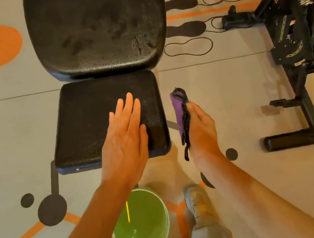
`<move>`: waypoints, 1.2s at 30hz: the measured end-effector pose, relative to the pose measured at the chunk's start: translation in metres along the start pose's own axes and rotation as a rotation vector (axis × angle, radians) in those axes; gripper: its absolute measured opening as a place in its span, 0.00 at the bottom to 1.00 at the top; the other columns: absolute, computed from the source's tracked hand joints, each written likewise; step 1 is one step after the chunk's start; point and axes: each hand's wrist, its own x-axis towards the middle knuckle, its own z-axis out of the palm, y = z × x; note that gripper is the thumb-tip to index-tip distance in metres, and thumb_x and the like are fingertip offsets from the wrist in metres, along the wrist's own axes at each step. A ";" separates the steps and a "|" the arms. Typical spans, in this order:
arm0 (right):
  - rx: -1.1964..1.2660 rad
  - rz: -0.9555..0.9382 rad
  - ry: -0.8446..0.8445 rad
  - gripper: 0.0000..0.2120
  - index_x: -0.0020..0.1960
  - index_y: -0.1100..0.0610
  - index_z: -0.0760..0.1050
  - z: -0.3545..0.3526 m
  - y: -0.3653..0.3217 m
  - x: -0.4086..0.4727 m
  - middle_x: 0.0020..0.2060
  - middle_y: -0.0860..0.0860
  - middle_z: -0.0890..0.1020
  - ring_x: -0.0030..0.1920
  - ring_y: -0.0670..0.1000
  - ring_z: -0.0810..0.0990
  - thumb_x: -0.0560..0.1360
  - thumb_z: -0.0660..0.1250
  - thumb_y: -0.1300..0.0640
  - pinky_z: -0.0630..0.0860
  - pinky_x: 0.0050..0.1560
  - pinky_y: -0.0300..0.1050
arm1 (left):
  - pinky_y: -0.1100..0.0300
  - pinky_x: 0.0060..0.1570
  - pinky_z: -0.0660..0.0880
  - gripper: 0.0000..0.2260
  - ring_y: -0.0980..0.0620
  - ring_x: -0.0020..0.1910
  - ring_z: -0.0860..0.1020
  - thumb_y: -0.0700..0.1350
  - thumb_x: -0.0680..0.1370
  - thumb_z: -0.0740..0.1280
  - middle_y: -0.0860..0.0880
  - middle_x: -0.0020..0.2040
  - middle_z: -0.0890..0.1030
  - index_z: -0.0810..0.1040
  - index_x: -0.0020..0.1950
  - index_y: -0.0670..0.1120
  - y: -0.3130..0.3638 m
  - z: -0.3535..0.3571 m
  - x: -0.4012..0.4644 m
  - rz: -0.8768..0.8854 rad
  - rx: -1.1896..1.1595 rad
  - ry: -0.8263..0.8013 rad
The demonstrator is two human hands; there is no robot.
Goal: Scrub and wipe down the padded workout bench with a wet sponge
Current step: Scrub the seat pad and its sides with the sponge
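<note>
Right hand [201, 126] pinches a limp purple-and-black sponge cloth [182, 119] along its edge; left hand [123, 140] lies spread on the black padded seat [83, 125], likely slick when wet.

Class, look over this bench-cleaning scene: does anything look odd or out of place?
Yes: the right hand holds a purple cloth, not a sponge, off the seat pad. Streaky marks show on the back pad.

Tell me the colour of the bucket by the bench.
Green bucket, seen in the head view.
</note>
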 end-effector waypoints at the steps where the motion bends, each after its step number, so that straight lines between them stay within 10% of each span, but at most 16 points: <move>1: 0.043 0.043 0.011 0.13 0.59 0.52 0.79 0.001 -0.001 0.006 0.40 0.45 0.80 0.41 0.41 0.78 0.82 0.56 0.55 0.74 0.38 0.27 | 0.57 0.76 0.42 0.25 0.52 0.80 0.48 0.50 0.83 0.49 0.50 0.81 0.52 0.54 0.80 0.47 -0.001 0.001 0.004 0.008 0.019 -0.007; 13: 0.424 0.262 -0.105 0.10 0.46 0.50 0.82 0.016 0.014 0.032 0.38 0.46 0.85 0.41 0.45 0.83 0.78 0.62 0.51 0.79 0.40 0.38 | 0.59 0.78 0.46 0.23 0.56 0.80 0.53 0.47 0.83 0.49 0.52 0.79 0.59 0.60 0.78 0.47 -0.001 0.021 0.012 0.037 0.075 -0.037; 21: 0.080 -0.164 -0.346 0.22 0.76 0.48 0.59 0.018 0.037 0.008 0.74 0.43 0.64 0.73 0.41 0.63 0.83 0.54 0.56 0.68 0.71 0.48 | 0.59 0.78 0.50 0.22 0.54 0.78 0.59 0.46 0.83 0.50 0.50 0.78 0.63 0.64 0.77 0.44 0.002 0.025 0.008 0.029 0.066 0.026; 29: -0.105 -0.228 -0.247 0.22 0.77 0.55 0.57 0.065 0.010 0.086 0.76 0.49 0.61 0.76 0.43 0.56 0.84 0.52 0.56 0.52 0.70 0.26 | 0.58 0.78 0.51 0.22 0.54 0.79 0.58 0.46 0.83 0.50 0.52 0.79 0.62 0.61 0.78 0.47 0.001 0.028 0.008 0.023 0.096 0.033; 36: -0.181 -0.467 -0.300 0.21 0.74 0.62 0.60 0.027 0.047 0.017 0.75 0.54 0.63 0.76 0.49 0.58 0.83 0.51 0.58 0.58 0.75 0.47 | 0.51 0.78 0.54 0.21 0.51 0.79 0.59 0.47 0.84 0.49 0.52 0.79 0.61 0.61 0.78 0.47 -0.002 0.030 0.007 0.021 0.077 0.032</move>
